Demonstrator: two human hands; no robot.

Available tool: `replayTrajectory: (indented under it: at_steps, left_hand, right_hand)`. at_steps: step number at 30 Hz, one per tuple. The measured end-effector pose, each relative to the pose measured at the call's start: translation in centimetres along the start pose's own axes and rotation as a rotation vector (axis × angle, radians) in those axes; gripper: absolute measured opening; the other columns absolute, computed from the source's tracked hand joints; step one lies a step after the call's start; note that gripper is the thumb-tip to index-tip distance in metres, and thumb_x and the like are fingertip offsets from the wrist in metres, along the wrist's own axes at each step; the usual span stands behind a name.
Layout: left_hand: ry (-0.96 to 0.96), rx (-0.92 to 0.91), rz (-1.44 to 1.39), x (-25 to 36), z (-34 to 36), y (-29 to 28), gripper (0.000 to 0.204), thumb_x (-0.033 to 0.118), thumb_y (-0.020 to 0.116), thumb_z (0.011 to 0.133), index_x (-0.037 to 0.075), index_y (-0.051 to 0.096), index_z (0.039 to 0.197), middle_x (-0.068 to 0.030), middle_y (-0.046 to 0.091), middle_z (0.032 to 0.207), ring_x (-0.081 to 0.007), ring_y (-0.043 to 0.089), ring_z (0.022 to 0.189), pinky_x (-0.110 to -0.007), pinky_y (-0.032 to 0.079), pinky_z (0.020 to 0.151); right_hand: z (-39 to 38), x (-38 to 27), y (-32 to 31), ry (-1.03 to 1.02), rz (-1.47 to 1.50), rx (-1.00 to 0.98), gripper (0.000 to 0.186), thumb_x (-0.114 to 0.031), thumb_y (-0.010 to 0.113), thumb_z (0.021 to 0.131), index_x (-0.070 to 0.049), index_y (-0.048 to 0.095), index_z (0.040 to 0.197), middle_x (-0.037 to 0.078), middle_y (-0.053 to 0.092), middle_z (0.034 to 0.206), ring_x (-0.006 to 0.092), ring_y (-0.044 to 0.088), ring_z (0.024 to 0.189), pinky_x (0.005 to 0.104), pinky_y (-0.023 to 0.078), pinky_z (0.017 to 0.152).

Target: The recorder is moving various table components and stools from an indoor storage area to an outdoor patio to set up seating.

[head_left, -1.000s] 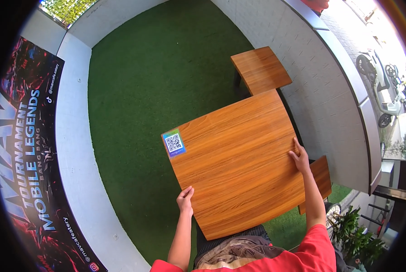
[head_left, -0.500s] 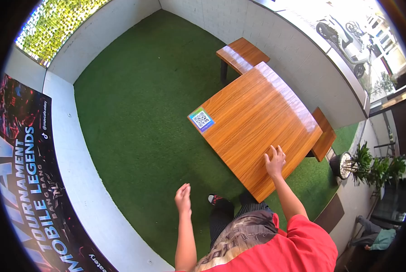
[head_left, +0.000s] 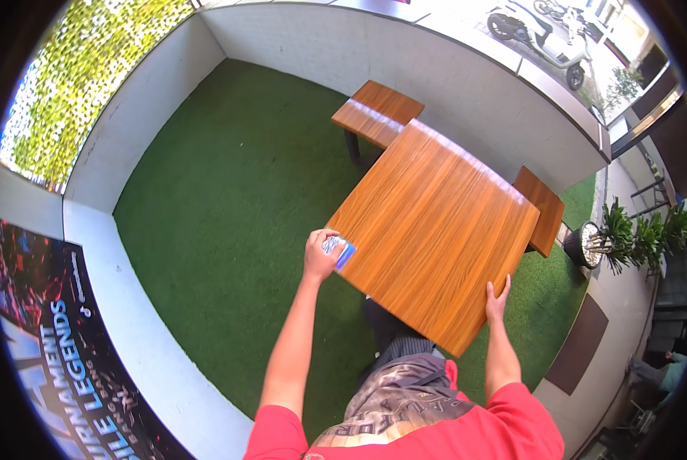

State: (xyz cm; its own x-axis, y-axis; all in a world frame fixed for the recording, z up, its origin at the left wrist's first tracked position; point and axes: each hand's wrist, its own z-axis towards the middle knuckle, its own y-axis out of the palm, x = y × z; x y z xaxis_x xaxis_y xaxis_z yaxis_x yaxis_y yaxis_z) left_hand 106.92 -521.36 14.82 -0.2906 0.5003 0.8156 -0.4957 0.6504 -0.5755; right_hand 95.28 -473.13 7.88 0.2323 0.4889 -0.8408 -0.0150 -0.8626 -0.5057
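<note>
A wooden table (head_left: 435,230) with a brown striped-grain top stands in front of me, turned at an angle. My left hand (head_left: 320,254) is closed around its left corner, fingers on the top. Under and beside those fingers lies a blue-and-white sticker with a square code (head_left: 346,254), partly hidden. At the table's right edge is my right hand (head_left: 497,300), with thumb and fingers spread apart. Its thumb is over the tabletop and its fingers are along the outer side; whether they press on the edge is unclear.
One wooden bench (head_left: 378,111) stands beyond the table and another wooden bench (head_left: 539,211) to its right, near the low white wall (head_left: 297,50). Green turf (head_left: 205,192) covers the floor. A potted plant (head_left: 585,244) stands at right, a dark banner (head_left: 60,337) at left.
My left hand has moved up from over the turf onto the table's left corner. The right hand has left the tabletop for the right edge. The view has shifted.
</note>
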Motion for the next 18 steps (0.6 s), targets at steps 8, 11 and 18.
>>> replayTrajectory:
  at_steps: [8,11,18]
  left_hand:
    - [0.085,-0.51,0.181,-2.9,14.9,7.0,0.047,0.033,0.078,0.069,0.017,0.06,0.11,-0.0099,0.047,0.13,-0.0237,0.046,0.117,-0.039,0.038,0.098]
    - [-0.168,-0.804,-0.305,-3.3,18.5,9.6,0.041,0.029,0.079,0.07,0.012,0.062,0.104,-0.0058,0.058,0.113,-0.0163,0.052,0.106,-0.034,0.04,0.094]
    - [-0.304,-0.546,-0.404,-3.8,18.5,11.4,0.018,0.016,0.077,0.074,0.006,0.069,0.085,-0.0001,0.066,0.084,-0.0086,0.059,0.08,-0.025,0.047,0.077]
  right_hand:
    - [-0.7,-2.4,0.3,0.104,0.09,0.028,0.069,-0.02,0.06,0.089,-0.019,0.021,0.146,0.007,0.024,0.15,0.0216,0.029,0.133,0.033,0.026,0.108]
    - [0.2,-2.3,-0.4,0.121,0.145,0.063,0.069,-0.018,0.062,0.087,-0.018,0.025,0.145,0.007,0.028,0.148,0.0206,0.033,0.131,0.0326,0.029,0.106]
    - [0.7,-3.4,0.9,0.153,0.19,0.197,0.073,-0.01,0.07,0.079,-0.013,0.034,0.142,0.011,0.039,0.141,0.0212,0.041,0.125,0.0322,0.034,0.103]
